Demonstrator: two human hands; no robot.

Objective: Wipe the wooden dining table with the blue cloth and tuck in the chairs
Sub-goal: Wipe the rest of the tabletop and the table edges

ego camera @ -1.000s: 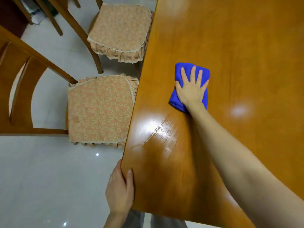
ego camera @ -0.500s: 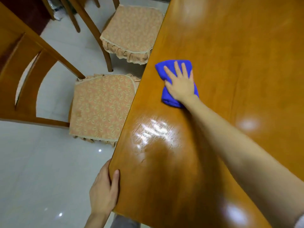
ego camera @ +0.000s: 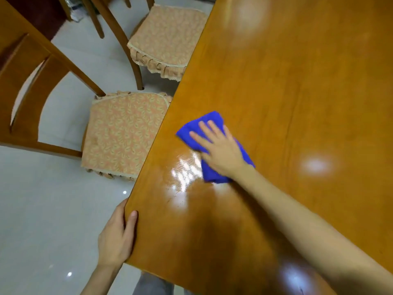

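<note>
- Where the right forearm [ego camera: 297,222] reaches in from the lower right across the tabletop, the right hand [ego camera: 221,150] lies palm down on the blue cloth [ego camera: 212,176], its wrist nearly straight.
- The fingers [ego camera: 204,128] of that hand are straight and slightly spread, and point up and to the left. They press flat on the cloth and do not curl round it.
- The blue cloth is bunched flat on the wooden dining table [ego camera: 297,92], close to its left edge, and shows past the fingertips and below the heel of the hand.
- A streaked bright patch of glare [ego camera: 185,171] lies on the wood just left of the cloth's lower end.
- The left hand [ego camera: 116,237] holds the table's edge near its close left corner. Its thumb [ego camera: 130,222] lies on top of the wood; the other fingers go under the edge, hidden from view.
- The near chair [ego camera: 123,135] stands beside the table's left edge with most of its seat out. Its cushion has a pale leaf print and a frilled hem.
- The far chair [ego camera: 168,39] has the same kind of cushion, and its right side meets the table edge.
- Both chairs stand on a glossy pale floor [ego camera: 42,209].
</note>
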